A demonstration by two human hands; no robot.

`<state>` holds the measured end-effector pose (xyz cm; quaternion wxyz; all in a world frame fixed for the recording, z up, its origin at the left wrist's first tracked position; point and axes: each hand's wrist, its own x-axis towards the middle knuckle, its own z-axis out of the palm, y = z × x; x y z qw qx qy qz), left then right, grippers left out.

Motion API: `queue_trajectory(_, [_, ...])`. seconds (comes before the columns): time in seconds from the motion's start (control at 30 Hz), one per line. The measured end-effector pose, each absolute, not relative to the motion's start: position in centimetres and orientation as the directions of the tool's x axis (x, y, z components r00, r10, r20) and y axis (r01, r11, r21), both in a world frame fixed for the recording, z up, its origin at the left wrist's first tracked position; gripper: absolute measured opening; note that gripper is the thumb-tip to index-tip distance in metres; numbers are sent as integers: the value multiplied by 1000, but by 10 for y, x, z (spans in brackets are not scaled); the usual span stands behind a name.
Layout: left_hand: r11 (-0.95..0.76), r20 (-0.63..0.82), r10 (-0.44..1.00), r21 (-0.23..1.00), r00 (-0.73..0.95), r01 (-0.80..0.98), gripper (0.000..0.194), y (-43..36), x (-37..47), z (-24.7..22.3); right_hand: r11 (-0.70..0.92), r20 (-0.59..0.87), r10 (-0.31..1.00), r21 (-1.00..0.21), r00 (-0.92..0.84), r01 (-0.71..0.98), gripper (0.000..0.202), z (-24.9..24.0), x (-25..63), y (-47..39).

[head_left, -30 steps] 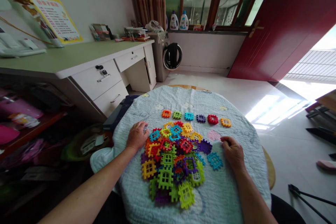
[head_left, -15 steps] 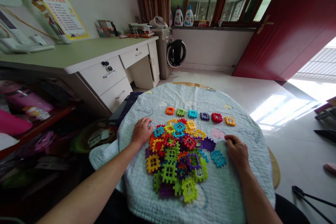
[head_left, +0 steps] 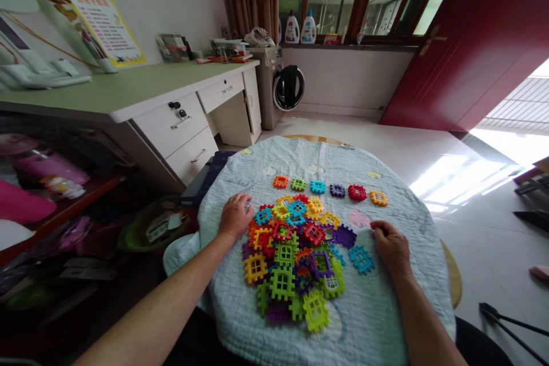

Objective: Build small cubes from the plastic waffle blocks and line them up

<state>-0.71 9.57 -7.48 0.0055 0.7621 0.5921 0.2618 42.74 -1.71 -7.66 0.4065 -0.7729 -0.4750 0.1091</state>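
My left hand (head_left: pixel 235 215) rests on the pale blue cloth at the left side of a heap of plastic building pieces (head_left: pixel 286 253). Its fingers lie loosely bent on the cloth, holding nothing I can see. Right of the heap, my right hand (head_left: pixel 391 246) rests with its fingers slightly curled and apparently nothing in them. Nearest to it is a loose blue piece (head_left: pixel 361 259). The heap mixes green, yellow, red, purple, orange and blue window-like squares with notched edges. Beyond it, a spaced row runs from an orange piece (head_left: pixel 281 182) to a yellow-orange piece (head_left: pixel 379 198).
The cloth (head_left: pixel 386 320) covers a round table. A desk (head_left: pixel 141 86) with drawers stands at the left, and a washing machine (head_left: pixel 270 88) with its door open is behind. A red door (head_left: pixel 463 46) stands at the right. A black tripod leg (head_left: pixel 514 323) is near the floor's right edge.
The cloth, the pieces and both hands appear slightly farther right in view. The cloth's left hanging part has drawn inward. No piece has visibly been picked up.
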Motion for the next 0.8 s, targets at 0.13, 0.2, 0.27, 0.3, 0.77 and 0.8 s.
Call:
queue_trajectory(0.13, [-296,391,907,323,159,899,25,95,-7,-74,-219,224,823,-722,522,656,31,-78,428,-17])
queue_trajectory(0.2, [-298,385,909,325,162,897,25,94,-7,-73,-213,228,825,-722,517,658,32,-78,427,-17])
queue_trajectory(0.27, [-298,381,910,328,163,896,25,94,-7,-72,-207,234,825,-721,514,661,31,-78,426,-17])
queue_trajectory(0.3, [-297,380,911,330,161,896,25,94,-7,-72,-205,238,825,-720,513,663,31,-78,426,-17])
queue_trajectory(0.77, [-300,392,906,332,159,894,25,94,-7,-72,-213,222,830,-721,512,659,32,-77,426,-17])
queue_trajectory(0.8, [-300,393,906,332,158,894,25,94,-7,-72,-212,224,830,-721,511,659,32,-77,426,-17])
